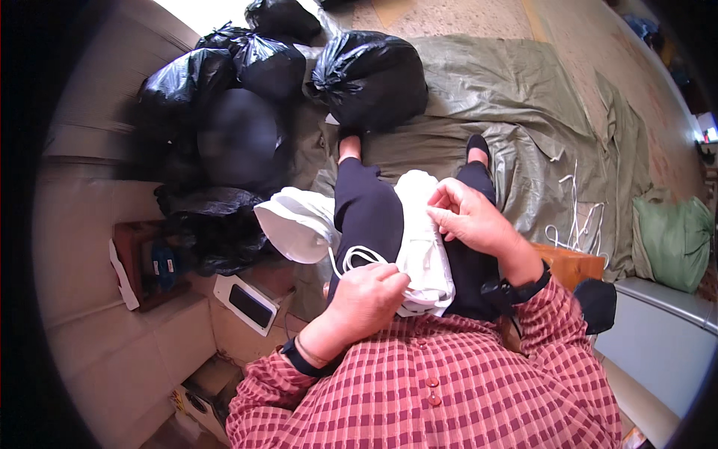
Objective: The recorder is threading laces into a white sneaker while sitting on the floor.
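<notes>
A white bundle of folded, cloth-like material [424,239] lies lengthwise across my lap. My left hand [370,295] is closed at its near left side, gripping a white cord [360,254] that loops up above the knuckles. Beside the far right part of the bundle, my right hand [473,218] has its fingers curled and thumb drawn in close at the edge. What its fingertips pinch, if anything, is too small to tell. A stack of white curved pieces [299,224] rests against my left thigh, and the cord runs from near it toward my left hand.
Full black plastic bags [378,78] crowd the far left. A grey-green tarp [508,82] covers the floor. White cords [576,224] hang by an orange-brown wooden block [572,266] at right, near a green sack [673,239]. A phone [250,305] lies on a white box at left.
</notes>
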Motion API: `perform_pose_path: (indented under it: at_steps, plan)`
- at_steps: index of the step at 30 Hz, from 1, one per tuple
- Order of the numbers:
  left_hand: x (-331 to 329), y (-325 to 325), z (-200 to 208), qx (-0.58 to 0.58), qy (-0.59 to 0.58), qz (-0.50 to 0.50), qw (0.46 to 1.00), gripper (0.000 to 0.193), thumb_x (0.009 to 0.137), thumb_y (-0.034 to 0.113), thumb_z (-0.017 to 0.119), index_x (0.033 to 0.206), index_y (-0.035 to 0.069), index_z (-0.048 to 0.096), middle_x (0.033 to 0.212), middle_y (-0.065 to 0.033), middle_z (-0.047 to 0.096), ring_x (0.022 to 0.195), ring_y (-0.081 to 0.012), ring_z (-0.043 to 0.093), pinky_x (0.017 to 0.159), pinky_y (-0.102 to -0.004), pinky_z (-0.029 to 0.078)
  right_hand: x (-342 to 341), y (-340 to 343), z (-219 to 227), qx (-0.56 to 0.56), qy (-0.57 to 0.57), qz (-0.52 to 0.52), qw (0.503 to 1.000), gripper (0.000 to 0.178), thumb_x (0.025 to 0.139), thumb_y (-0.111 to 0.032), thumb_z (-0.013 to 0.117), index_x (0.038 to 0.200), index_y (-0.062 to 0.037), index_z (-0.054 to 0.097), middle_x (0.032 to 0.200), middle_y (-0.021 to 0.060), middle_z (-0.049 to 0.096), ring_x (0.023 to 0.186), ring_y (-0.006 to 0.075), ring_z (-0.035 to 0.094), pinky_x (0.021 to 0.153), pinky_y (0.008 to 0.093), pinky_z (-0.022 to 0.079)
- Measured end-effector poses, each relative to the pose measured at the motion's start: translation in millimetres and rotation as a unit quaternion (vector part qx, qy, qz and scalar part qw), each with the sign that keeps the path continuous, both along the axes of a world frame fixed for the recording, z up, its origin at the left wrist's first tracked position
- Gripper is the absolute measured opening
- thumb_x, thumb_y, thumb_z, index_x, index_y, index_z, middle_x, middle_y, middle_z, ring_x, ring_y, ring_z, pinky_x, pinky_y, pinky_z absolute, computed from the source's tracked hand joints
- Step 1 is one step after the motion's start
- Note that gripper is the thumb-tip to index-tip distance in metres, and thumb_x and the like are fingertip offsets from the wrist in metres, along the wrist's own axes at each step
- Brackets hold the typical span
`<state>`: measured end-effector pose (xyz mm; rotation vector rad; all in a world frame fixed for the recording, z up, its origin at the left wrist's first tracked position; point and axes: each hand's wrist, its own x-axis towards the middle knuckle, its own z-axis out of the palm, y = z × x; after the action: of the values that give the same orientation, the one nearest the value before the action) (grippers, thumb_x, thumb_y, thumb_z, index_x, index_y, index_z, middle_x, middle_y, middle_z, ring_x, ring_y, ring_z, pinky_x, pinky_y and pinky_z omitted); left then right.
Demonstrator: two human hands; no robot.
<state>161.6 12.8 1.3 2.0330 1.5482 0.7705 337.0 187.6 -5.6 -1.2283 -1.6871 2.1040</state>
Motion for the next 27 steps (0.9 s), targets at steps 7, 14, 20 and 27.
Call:
perform_pose_path:
  at_steps: [7,14,20,27]
  plan:
    - [54.5,16.2,-9.5,-0.082,0.125,-0.141,0.979,0.014,0.085,0.018,0.064,0.093,0.007,0.062,0.083,-0.0123,0.065,0.072,-0.0325,0.07,0.062,-0.0451,0.057,0.8,-17.8,-34.8,0.394,-0.077,0.039,0.915,0.038,0.073,-0.015,0.083,0.092,-0.0045,0.052,0.083,0.0121,0.055,0.079,0.0299,0.058,0.072,0.0401,0.049]
    - [38.1,31.5,36.9,0.019,0.104,-0.088,0.991,0.021,0.082,0.015,0.066,0.097,0.005,0.056,0.088,-0.0124,0.064,0.075,-0.0278,0.071,0.061,-0.0397,0.056,30.3,-54.5,-3.5,0.427,0.118,0.18,0.878,0.042,0.077,-0.02,0.076,0.116,-0.0064,0.068,0.126,0.0161,0.064,0.118,0.0336,0.059,0.103,0.0428,0.044]
    - [1.8,50.1,78.5,0.225,0.049,0.238,0.944,0.034,0.085,0.013,0.071,0.118,0.006,0.061,0.089,-0.0135,0.062,0.091,-0.0317,0.067,0.069,-0.0407,0.057,28.7,-59.3,-24.4,-0.069,0.21,-0.198,0.955,0.026,0.108,-0.023,0.048,0.094,-0.0066,0.061,0.086,0.0075,0.068,0.075,0.015,0.067,0.074,0.0319,0.056]
    - [41.4,2.4,8.0,0.007,-0.001,0.025,1.0,0.047,0.086,0.023,0.074,0.123,-0.001,0.058,0.113,-0.0203,0.062,0.103,-0.0358,0.064,0.09,-0.044,0.053,41.0,-68.3,33.2,-0.214,0.294,-0.183,0.913,0.038,0.108,-0.039,0.047,0.1,-0.0047,0.062,0.091,0.0084,0.067,0.085,0.0212,0.067,0.081,0.0386,0.056]
